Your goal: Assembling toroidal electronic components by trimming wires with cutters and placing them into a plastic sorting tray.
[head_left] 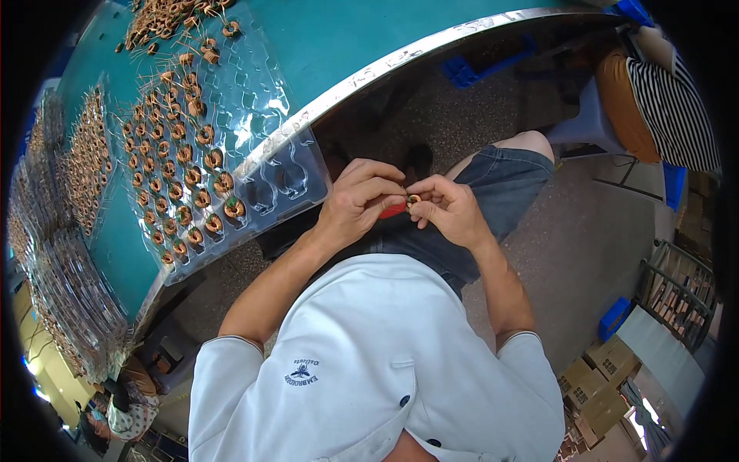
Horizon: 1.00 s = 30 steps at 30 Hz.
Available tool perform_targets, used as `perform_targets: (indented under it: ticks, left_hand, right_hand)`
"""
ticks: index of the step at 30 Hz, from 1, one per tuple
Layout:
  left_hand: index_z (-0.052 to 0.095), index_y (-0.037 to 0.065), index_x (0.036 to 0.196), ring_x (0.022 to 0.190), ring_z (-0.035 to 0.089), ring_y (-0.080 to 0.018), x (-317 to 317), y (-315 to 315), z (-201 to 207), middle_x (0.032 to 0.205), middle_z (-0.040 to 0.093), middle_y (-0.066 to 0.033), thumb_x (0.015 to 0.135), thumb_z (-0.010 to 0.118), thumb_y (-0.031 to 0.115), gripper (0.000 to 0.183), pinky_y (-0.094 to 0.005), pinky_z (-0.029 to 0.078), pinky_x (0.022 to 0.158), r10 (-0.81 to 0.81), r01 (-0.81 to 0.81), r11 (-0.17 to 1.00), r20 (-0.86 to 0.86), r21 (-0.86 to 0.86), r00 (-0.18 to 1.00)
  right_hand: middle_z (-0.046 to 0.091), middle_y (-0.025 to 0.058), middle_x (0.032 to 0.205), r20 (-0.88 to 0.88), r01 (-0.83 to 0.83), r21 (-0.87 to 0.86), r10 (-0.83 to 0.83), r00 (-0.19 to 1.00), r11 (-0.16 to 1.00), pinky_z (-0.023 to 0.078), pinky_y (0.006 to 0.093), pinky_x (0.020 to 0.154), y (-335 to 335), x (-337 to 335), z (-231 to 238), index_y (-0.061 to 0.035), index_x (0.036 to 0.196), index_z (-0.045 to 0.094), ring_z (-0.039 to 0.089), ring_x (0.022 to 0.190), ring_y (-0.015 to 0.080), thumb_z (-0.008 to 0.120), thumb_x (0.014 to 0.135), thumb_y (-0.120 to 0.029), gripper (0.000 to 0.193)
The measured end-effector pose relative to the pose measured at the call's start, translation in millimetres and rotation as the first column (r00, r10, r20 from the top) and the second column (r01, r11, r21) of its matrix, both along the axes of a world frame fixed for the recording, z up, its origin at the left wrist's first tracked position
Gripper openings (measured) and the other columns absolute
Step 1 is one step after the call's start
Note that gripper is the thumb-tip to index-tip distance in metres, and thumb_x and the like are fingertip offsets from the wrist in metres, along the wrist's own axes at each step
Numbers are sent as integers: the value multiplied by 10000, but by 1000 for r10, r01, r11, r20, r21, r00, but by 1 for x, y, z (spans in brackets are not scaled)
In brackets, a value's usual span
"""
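Above my lap, my right hand [450, 209] pinches a small ring-shaped copper wire coil [414, 200] between thumb and fingers. Right beside it, my left hand [360, 202] is closed, thumb against fingers, its tips close to the coil. What the left fingers grip, perhaps a wire end, is too small to make out. A red patch [392, 208] shows just below the left fingertips; its kind is unclear. To the left, a clear plastic tray [281, 173] overhangs the table edge, with rows of similar copper coils [234, 207] in its pockets.
The green table [323, 42] carries a loose heap of coils [165, 23] at the back and stacked filled trays [69, 285] at far left. A person in striped clothing [670, 108] sits at the upper right. Cardboard boxes [604, 385] and a blue bin [614, 318] stand lower right.
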<state>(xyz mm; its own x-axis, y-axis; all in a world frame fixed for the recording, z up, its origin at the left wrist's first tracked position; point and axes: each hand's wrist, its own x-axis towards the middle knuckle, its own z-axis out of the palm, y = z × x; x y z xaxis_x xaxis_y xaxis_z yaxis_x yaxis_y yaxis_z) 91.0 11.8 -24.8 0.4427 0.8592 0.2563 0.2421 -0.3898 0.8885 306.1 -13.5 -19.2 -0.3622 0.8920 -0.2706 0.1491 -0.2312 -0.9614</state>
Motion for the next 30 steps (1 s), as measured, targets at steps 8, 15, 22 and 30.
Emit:
perform_targets:
  ticks: [8,15,22,30]
  left_hand:
    - [694,25,842,946,597,-234,0,-2,8,1043,634,-85,830,706,107,84,-329,486,781,20,-16,991,34,-130,999]
    - [653,13,869,875,610,-229,0,0,17,972,624,-87,826,685,105,106,-314,499,739,17,-24,889,-21,-457,1000]
    - [637,16,984,843,633,-202,4,4,20,942,622,-87,818,705,49,183,-293,500,729,-29,-11,935,-106,-354,994]
    - [626,9,974,832,656,-152,11,16,10,914,620,-73,814,704,-18,180,-268,530,722,9,2,939,28,-343,1000]
  right_hand:
    - [678,85,841,39,98,97,-102,994,990,544,222,610,-5,-4,-1,36,1094,636,648,700,109,680,888,-73,237]
    - [683,92,849,222,23,312,-96,970,950,533,233,607,-5,-5,2,18,1067,656,654,697,119,707,852,-58,234]
    - [674,118,849,363,-93,454,-89,927,886,529,280,621,-1,-5,3,-2,1011,665,671,719,197,721,818,-51,207]
    - [678,98,838,333,-91,371,-41,942,924,523,259,624,1,-3,4,3,1003,663,648,711,148,712,831,-38,184]
